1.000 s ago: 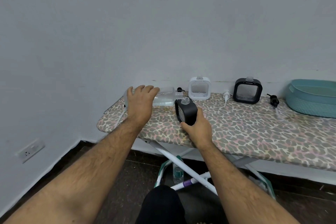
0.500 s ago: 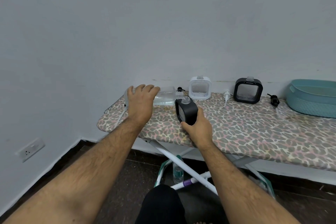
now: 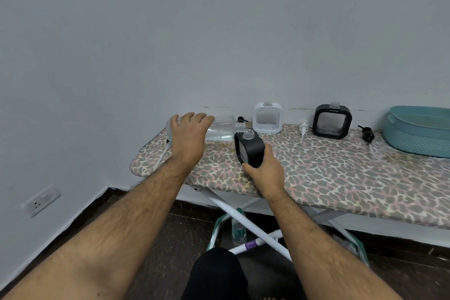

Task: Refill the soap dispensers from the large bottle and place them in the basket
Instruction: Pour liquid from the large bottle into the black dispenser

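The left hand (image 3: 188,140) grips the large clear bottle (image 3: 220,130), tipped sideways, its neck just over the black dispenser (image 3: 250,151) clamped in the right hand (image 3: 264,173). Liquid-heavy, likely slippery; hold mid-body.

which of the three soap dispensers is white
The white dispenser by the wall, unheld. The other two are black: one in the right hand, one nearer the basket.

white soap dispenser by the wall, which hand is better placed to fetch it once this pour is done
Right, probably. The right hand holds the black dispenser just in front of the white soap dispenser; the left hand grips the large bottle farther left.
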Action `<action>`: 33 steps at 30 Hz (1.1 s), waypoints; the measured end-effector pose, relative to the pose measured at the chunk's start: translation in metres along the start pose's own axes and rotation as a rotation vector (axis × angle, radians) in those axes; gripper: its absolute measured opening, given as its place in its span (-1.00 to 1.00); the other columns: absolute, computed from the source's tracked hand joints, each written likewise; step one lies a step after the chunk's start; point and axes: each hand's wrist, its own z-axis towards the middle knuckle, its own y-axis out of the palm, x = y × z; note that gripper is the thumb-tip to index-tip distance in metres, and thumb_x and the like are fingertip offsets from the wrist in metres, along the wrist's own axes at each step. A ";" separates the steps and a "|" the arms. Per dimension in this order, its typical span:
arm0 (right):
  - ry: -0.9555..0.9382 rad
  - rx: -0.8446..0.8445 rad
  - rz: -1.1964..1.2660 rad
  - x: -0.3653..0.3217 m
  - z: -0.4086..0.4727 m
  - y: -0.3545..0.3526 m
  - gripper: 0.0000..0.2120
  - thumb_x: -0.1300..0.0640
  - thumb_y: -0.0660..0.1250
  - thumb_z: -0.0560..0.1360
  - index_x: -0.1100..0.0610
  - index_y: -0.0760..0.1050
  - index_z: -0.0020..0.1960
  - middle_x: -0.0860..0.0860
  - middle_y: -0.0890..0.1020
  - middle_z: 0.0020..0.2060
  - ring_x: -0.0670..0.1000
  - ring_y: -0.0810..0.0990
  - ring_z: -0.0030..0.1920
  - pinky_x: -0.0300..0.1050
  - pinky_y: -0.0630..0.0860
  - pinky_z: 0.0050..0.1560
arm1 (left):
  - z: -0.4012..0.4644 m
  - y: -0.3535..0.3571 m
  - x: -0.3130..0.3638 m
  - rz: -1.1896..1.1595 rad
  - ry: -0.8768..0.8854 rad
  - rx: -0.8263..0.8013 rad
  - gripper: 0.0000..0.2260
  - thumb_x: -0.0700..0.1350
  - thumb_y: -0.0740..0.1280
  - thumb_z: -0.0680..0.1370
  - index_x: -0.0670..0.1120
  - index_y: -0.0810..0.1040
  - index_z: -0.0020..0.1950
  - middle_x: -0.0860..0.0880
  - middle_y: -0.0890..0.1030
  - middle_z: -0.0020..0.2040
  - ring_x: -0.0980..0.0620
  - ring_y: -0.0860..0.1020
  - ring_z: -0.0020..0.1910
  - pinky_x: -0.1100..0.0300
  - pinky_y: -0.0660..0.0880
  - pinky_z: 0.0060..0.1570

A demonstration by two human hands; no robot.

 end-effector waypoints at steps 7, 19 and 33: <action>0.005 -0.001 0.005 -0.001 -0.002 -0.002 -0.41 -0.02 0.50 0.37 -0.22 0.24 0.24 -0.07 0.69 -0.15 0.00 0.70 -0.31 0.04 0.66 -0.39 | 0.001 0.001 -0.001 0.004 0.007 0.010 -0.38 -0.46 0.39 0.35 0.04 0.53 0.30 0.00 0.58 0.27 -0.14 0.48 0.31 -0.22 0.20 0.34; 0.001 -0.002 0.015 -0.004 -0.004 -0.004 -0.43 -0.01 0.51 0.38 -0.22 0.25 0.24 -0.08 0.68 -0.12 -0.02 0.70 -0.30 0.01 0.66 -0.40 | -0.002 0.005 -0.001 -0.010 -0.012 0.010 -0.38 -0.44 0.39 0.37 0.05 0.51 0.34 0.02 0.57 0.29 -0.11 0.46 0.33 -0.20 0.16 0.36; -0.020 0.006 -0.019 -0.009 -0.008 -0.008 -0.39 -0.01 0.50 0.38 -0.15 0.27 0.31 -0.09 0.66 -0.05 0.00 0.68 -0.17 0.05 0.68 -0.20 | -0.014 0.022 0.004 -0.044 -0.115 0.010 -0.36 -0.34 0.48 0.36 0.10 0.48 0.36 0.07 0.58 0.30 -0.06 0.50 0.28 -0.17 0.25 0.35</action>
